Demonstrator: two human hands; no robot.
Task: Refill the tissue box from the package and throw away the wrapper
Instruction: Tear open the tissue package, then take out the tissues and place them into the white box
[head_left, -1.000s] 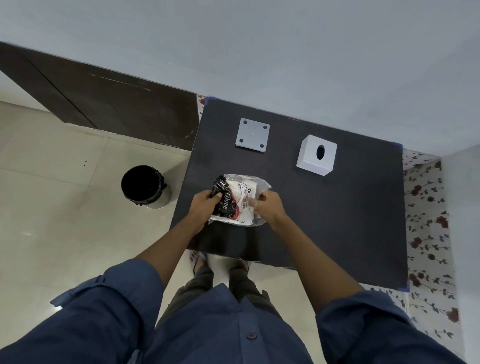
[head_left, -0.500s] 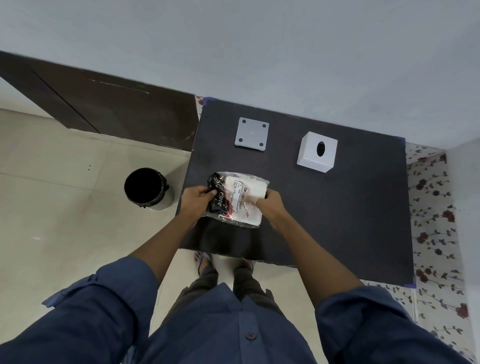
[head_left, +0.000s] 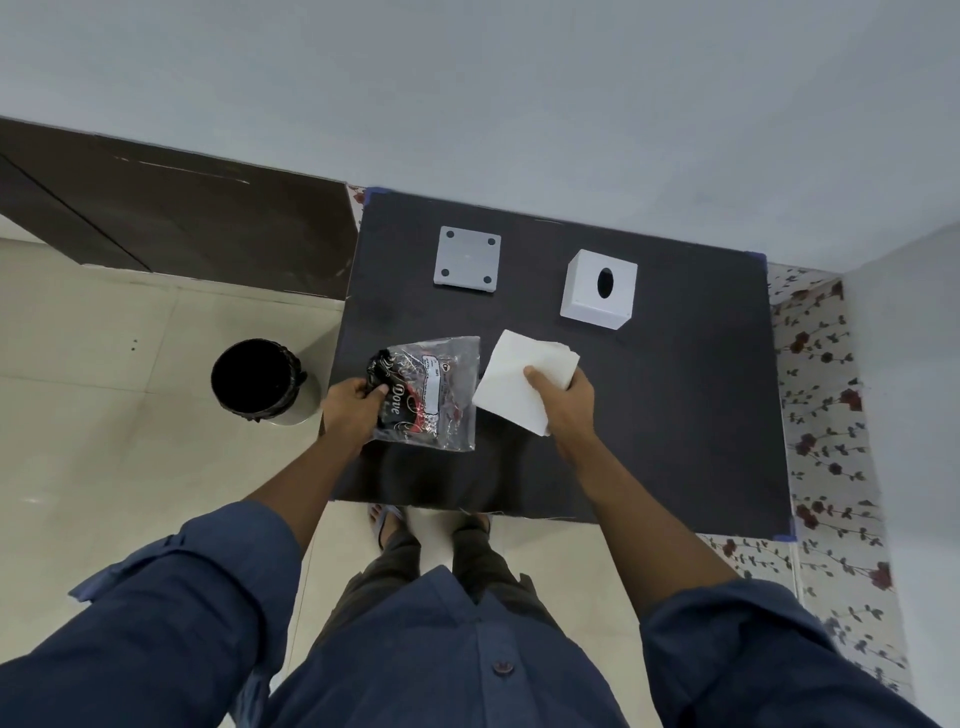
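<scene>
My left hand (head_left: 353, 408) grips the left end of a clear and black plastic wrapper (head_left: 434, 395), which now looks flat and empty, over the near left part of the dark table (head_left: 675, 415). My right hand (head_left: 563, 402) holds a white stack of tissues (head_left: 511, 382) just right of the wrapper, outside it. The white tissue box cover (head_left: 597, 288), with an oval slot on top, stands at the back of the table, beyond the stack. A grey square base plate (head_left: 467, 257) lies to its left.
A black-lined bin (head_left: 260, 382) stands on the tiled floor just left of the table's near left corner. A wall runs behind the table. A dark door panel (head_left: 182, 213) is at the back left. My feet are at the table's front edge.
The tissue stack has come out of the wrapper: my right hand pulled it out to the right while my left hand kept hold of the wrapper's left end.
</scene>
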